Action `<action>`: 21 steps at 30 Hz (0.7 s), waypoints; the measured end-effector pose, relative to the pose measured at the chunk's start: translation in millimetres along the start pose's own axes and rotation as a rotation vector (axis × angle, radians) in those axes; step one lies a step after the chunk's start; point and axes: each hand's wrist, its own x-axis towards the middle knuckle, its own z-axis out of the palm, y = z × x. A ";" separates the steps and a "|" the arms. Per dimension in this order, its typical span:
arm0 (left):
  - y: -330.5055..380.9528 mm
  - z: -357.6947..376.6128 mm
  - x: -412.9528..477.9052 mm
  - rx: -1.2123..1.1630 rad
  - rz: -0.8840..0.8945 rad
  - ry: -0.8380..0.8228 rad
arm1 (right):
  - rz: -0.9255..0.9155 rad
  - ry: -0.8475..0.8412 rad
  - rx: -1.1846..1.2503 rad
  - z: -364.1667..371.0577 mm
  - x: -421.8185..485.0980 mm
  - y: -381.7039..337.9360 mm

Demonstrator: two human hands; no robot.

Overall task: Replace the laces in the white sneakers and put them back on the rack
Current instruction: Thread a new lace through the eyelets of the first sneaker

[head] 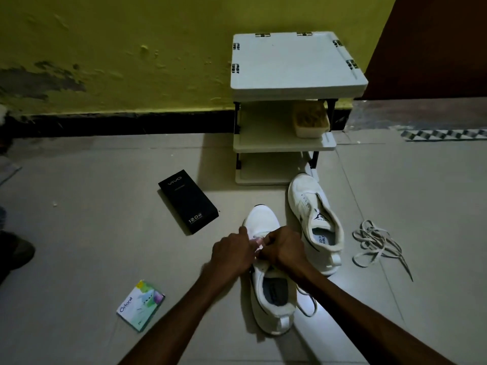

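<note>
Left hand and right hand pinch the lace atop the near sneaker.

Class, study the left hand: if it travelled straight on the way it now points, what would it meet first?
Probably the toe of the near sneaker, which lies directly ahead of the left hand; depth is unclear, so it might pass just above.

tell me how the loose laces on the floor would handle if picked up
The laces lie in slack tangled loops, so probably floppy, drooping and trailing when lifted. Flat and thin, so likely very light. Pushed on the smooth floor, they would probably bunch up, not slide as one.
</note>
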 end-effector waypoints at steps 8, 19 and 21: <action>4.3 -1.9 16.2 -0.300 0.031 -0.061 | 0.011 -0.012 -0.001 -0.5 0.2 0.2; 11.1 -140.2 -19.8 -1.803 0.428 -0.131 | 0.045 -0.043 0.103 -0.2 -1.0 1.7; 16.6 -132.8 -24.8 -1.839 0.429 -0.153 | 0.064 -0.046 0.106 -0.8 0.6 0.2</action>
